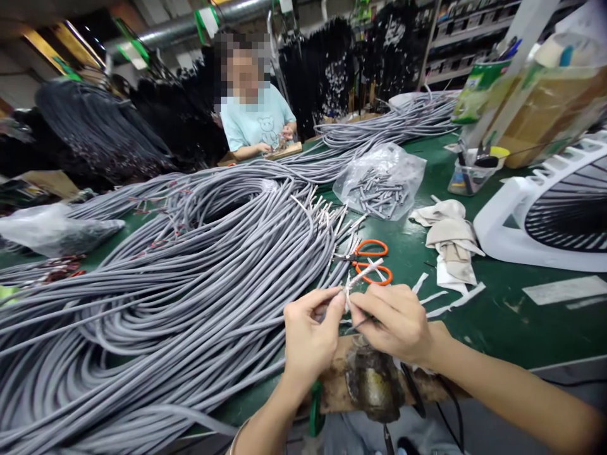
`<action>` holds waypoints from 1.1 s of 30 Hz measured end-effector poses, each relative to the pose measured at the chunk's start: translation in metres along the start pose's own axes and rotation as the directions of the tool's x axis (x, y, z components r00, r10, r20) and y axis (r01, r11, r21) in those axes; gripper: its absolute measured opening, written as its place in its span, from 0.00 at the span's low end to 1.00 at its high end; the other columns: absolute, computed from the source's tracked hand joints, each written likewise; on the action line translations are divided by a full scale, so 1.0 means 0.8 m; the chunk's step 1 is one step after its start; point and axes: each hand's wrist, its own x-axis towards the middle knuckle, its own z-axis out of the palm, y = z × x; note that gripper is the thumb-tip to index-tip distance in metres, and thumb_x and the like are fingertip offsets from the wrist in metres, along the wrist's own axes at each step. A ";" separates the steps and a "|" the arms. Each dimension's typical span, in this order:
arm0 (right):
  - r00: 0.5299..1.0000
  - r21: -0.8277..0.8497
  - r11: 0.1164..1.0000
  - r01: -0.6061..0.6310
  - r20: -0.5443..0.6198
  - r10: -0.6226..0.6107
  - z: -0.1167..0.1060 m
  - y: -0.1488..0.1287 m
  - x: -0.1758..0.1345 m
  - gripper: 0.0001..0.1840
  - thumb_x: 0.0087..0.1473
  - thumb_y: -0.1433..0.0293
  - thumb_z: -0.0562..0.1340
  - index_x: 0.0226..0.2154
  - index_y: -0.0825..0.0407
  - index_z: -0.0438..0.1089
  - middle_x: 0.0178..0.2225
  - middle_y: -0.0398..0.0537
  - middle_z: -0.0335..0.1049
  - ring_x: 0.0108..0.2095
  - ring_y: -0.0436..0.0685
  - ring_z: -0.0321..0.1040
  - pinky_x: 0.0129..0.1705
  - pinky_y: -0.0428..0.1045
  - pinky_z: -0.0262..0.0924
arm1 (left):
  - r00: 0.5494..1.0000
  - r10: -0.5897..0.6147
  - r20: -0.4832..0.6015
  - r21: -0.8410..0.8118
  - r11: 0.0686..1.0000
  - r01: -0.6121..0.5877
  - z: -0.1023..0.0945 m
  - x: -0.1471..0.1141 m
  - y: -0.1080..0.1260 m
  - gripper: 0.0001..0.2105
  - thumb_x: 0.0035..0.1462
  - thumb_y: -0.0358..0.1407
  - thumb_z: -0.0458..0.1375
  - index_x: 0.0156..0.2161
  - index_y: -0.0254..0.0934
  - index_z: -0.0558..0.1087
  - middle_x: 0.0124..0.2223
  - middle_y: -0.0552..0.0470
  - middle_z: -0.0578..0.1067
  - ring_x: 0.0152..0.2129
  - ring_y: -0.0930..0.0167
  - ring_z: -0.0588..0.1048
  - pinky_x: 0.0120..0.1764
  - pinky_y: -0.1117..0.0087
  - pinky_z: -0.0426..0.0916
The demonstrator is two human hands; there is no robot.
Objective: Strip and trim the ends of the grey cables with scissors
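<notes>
My left hand [312, 328] pinches the end of a grey cable between thumb and forefinger, near the table's front edge. Close against it, my right hand [392, 316] is closed at the same cable end, its fingertips on the white wrapping there. A pale stripped end [367, 270] sticks up from between my fingers toward the upper right. Just beyond lie scissors with orange handles [372, 248], partly behind this end. Exactly what my right fingertips grip is too small to make out. Below my hands a worn metal vise [372, 379] sits on a wooden block.
Coiled grey cables [203, 284] cover the left and middle of the green table [502, 322]. A clear bag of short grey tubes [382, 186], a cloth bundle [453, 240] and a white fan [545, 208] lie to the right. Opposite sits a co-worker [258, 123].
</notes>
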 end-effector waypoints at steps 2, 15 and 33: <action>0.999 0.073 0.997 0.030 0.032 -0.032 -0.001 -0.001 0.001 0.09 0.49 0.77 0.55 0.21 0.52 0.65 0.15 0.38 0.59 0.17 0.46 0.56 0.21 0.44 0.50 | 0.999 -0.015 -0.052 -0.036 0.999 0.013 -0.001 0.003 0.001 0.09 0.51 0.35 0.57 0.34 0.31 0.77 0.29 0.47 0.77 0.25 0.70 0.74 0.28 0.74 0.69; 0.958 0.028 0.958 -0.285 0.052 0.284 -0.012 0.006 0.005 0.08 0.54 0.73 0.56 0.26 0.54 0.69 0.23 0.47 0.68 0.26 0.51 0.63 0.31 0.47 0.56 | 0.990 0.095 -0.105 -0.026 0.995 -0.098 -0.002 0.001 0.005 0.06 0.50 0.33 0.58 0.31 0.33 0.77 0.27 0.50 0.74 0.24 0.74 0.71 0.27 0.76 0.67; 0.975 0.312 0.926 -0.215 0.020 0.219 -0.010 0.004 0.008 0.06 0.51 0.75 0.57 0.25 0.55 0.68 0.20 0.44 0.66 0.21 0.49 0.62 0.26 0.45 0.57 | 0.998 0.056 0.014 -0.077 0.996 -0.054 -0.005 -0.001 0.007 0.07 0.51 0.33 0.58 0.34 0.32 0.77 0.30 0.47 0.76 0.27 0.70 0.74 0.31 0.73 0.69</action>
